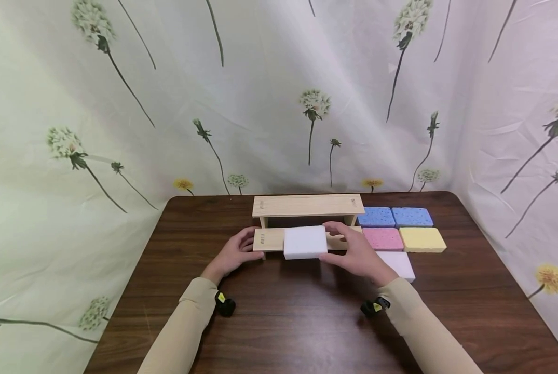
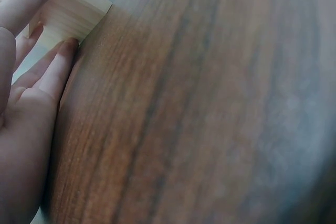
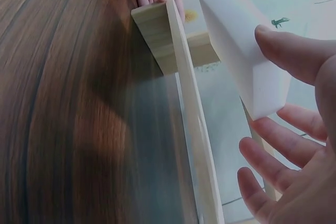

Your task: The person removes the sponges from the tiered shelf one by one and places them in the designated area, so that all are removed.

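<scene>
A two-step wooden rack (image 1: 307, 205) stands at the back middle of the table, its lower board nearer to me. My left hand (image 1: 235, 253) holds the left end of that lower step, thumb at the front; in the left wrist view its fingers (image 2: 59, 69) lie against the wooden end piece (image 2: 73, 11). My right hand (image 1: 357, 254) pinches a white sponge-like block (image 1: 305, 242) by its right end, thumb on one side and fingertips on the other. In the right wrist view the white block (image 3: 241, 51) is tilted and stands off the lower board (image 3: 191, 114).
Right of the rack lie two blue sponges (image 1: 376, 216), a pink sponge (image 1: 382, 239), a yellow sponge (image 1: 422, 239) and another white block (image 1: 397, 265), partly behind my right hand. A flower-printed curtain (image 1: 269, 130) hangs behind the dark wooden table (image 1: 293, 322).
</scene>
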The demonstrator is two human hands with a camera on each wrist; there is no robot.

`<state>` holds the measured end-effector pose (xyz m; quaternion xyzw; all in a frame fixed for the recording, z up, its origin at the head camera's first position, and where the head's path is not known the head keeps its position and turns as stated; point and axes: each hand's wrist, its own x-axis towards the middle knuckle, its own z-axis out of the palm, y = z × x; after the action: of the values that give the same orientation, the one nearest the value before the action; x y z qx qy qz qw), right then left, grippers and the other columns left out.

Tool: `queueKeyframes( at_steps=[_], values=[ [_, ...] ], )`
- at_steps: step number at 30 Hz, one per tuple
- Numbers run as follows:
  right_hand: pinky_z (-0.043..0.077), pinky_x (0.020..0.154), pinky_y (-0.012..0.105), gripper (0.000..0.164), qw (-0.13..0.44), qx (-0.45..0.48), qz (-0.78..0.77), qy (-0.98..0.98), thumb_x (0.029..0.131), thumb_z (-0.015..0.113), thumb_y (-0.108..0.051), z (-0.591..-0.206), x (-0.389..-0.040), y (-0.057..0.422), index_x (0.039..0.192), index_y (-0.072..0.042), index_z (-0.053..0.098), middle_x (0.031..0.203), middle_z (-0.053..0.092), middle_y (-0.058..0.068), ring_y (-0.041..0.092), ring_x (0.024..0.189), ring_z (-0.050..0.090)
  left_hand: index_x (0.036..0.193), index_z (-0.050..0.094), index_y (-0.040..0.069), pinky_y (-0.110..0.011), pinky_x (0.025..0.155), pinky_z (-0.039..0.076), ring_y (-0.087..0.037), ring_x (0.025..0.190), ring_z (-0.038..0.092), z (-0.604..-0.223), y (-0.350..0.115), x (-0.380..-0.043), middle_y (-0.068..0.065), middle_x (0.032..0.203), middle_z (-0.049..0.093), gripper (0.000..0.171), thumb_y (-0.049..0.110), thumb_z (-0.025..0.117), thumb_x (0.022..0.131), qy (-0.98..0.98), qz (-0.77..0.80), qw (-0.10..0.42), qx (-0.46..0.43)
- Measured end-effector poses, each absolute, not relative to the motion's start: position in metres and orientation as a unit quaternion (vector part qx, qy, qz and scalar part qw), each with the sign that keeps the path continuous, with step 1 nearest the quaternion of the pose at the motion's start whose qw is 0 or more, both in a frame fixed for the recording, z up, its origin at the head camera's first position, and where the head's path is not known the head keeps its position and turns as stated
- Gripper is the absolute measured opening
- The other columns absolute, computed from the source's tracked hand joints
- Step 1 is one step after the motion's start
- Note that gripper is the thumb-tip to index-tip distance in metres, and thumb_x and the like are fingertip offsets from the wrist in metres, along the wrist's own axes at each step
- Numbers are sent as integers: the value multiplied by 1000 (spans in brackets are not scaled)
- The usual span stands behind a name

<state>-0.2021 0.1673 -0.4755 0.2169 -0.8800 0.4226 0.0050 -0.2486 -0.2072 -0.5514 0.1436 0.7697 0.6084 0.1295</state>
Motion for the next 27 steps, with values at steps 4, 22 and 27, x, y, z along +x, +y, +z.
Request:
queueKeyframes(
  at_steps=[4, 22, 27],
  values=[
    [52, 106, 52, 72, 11, 220, 415, -883, 83, 92, -35, -477, -200, 177, 144, -19, 57, 136, 66, 4, 26, 125, 61, 154, 42, 3, -36, 114, 47, -36, 145, 48, -550, -206, -248, -22, 154, 48, 75, 1, 82, 91, 770, 609, 132, 140],
    [57, 98, 55, 79, 7, 195, 431, -881, 83, 92, -39, -476, -185, 215, 149, -20, 54, 139, 64, 8, 32, 124, 63, 154, 44, 5, -41, 116, 46, -36, 145, 48, -552, -207, -248, -21, 154, 48, 76, 6, 84, 90, 772, 606, 129, 140],
    [55, 102, 55, 79, 11, 198, 439, -876, 82, 92, -39, -475, -183, 226, 149, -18, 54, 138, 65, 6, 30, 125, 62, 154, 44, 4, -41, 115, 46, -37, 144, 48, -553, -208, -249, -22, 153, 49, 77, 7, 85, 89, 770, 608, 125, 144]
  ],
)
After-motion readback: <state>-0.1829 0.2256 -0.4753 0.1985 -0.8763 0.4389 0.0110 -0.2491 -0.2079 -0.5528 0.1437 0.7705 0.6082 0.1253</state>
